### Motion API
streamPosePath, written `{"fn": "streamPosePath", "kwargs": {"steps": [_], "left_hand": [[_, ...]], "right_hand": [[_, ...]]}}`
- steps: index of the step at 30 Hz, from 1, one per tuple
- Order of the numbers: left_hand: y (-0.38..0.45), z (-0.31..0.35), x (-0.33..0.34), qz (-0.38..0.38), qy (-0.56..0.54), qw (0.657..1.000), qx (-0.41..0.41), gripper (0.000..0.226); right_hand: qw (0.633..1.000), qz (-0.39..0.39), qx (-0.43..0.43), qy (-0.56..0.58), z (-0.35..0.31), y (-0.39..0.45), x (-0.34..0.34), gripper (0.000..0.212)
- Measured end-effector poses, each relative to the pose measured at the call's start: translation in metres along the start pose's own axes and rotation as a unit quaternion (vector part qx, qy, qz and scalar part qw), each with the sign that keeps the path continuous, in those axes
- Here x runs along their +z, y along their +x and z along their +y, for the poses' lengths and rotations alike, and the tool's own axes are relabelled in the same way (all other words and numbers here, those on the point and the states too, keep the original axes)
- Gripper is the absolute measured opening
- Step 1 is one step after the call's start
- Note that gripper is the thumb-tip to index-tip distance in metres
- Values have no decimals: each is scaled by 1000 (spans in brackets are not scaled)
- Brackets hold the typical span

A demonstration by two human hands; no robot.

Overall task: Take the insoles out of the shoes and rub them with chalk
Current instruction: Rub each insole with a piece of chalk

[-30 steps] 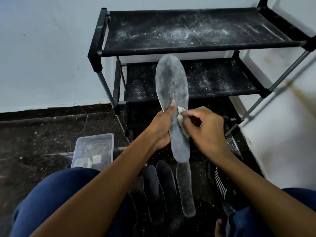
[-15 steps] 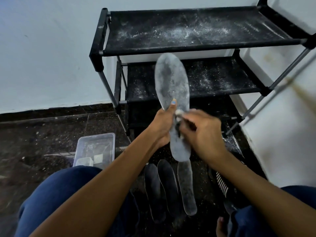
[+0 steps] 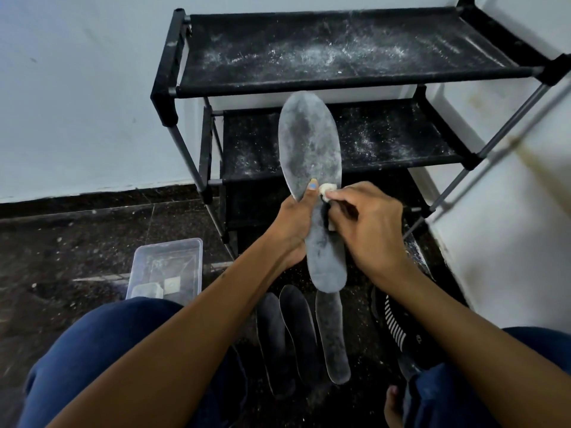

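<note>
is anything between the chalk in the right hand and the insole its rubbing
Nothing visible does. The right hand pinches the chalk and holds it right at the face of the insole. The left hand grips the insole's left edge, with its thumb beside the chalk, not under it.

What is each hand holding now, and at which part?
The left hand grips the insole at its narrow middle; the right hand pinches a piece of chalk near its end.
</note>
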State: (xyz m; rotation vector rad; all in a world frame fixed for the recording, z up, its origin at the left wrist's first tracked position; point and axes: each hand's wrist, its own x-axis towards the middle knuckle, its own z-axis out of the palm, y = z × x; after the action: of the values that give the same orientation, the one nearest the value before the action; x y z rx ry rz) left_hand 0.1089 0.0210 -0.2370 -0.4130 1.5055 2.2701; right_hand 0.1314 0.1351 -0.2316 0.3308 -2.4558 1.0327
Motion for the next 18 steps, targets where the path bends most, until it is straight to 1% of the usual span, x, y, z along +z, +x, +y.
{"fn": "streamPosePath", "kwargs": {"steps": [2, 5, 7, 10, 11, 15, 16, 18], "left_hand": [[2, 5, -2, 0, -13, 1000, 7, 46], [1, 15, -5, -14, 0, 1000, 9, 48], [0, 17, -5, -27, 8, 1000, 4, 44], [-1, 17, -3, -71, 8, 997, -2, 29], [-2, 17, -3, -82, 8, 997, -2, 28], [-4, 15, 0, -96, 1, 995, 5, 37], [-4, 15, -1, -90, -4, 996, 7, 40], [-2, 16, -4, -84, -1, 996, 13, 46]], "right_hand": [[1000, -24, 12, -5, -4, -7, 6, 12], [998, -62, 13, 5, -5, -15, 10, 9], [998, -45, 18, 27, -2, -11, 6, 10], [999, -3, 20, 34, -1, -4, 3, 13], [999, 6, 20, 31, -1, -2, 3, 14], [999, 15, 16, 29, 1, -2, 1, 15], [999, 4, 16, 31, 0, -5, 1, 13], [998, -52, 3, 30, -4, -14, 4, 9]]}}
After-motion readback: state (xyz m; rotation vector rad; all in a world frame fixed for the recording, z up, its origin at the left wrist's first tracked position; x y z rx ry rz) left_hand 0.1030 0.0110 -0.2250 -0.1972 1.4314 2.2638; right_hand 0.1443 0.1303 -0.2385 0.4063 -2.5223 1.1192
